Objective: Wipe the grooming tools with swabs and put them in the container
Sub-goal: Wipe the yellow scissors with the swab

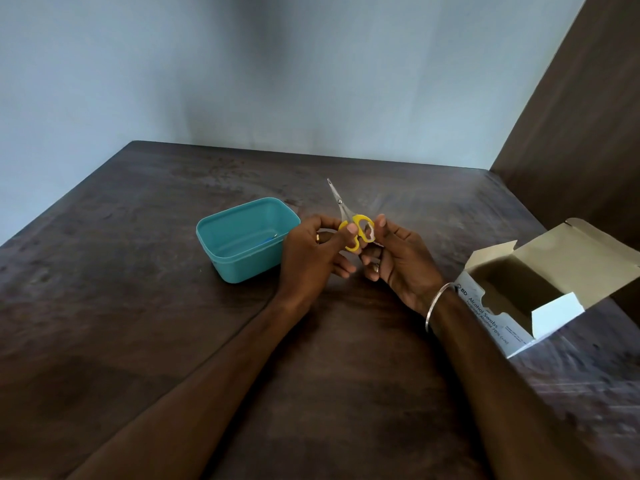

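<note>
We saw one pair of scissors [349, 223], gripped by our left hand [317, 258] while our right hand [398, 261] pinched one swab [370, 233]. One container [221, 230] sat at nine o'clock, one swab box [491, 317] at four.

One view only, head cam, worn on my head, wide-angle, so nothing is shared with a second view. It looks forward and down across the desk [173, 341] toward the far wall [311, 64], which fills the top third of frame. My forearms enter from the bottom edge and meet near centre, so the camera sits close above and behind my hands. My left grip [311, 258] and right grip [398, 261] land just below mid-frame. Edges bend from lens distortion. Wood panel [581, 150] cuts the right side. Teal container [221, 251] sits left of centre, open swab box [554, 285] at right edge, near.
</note>
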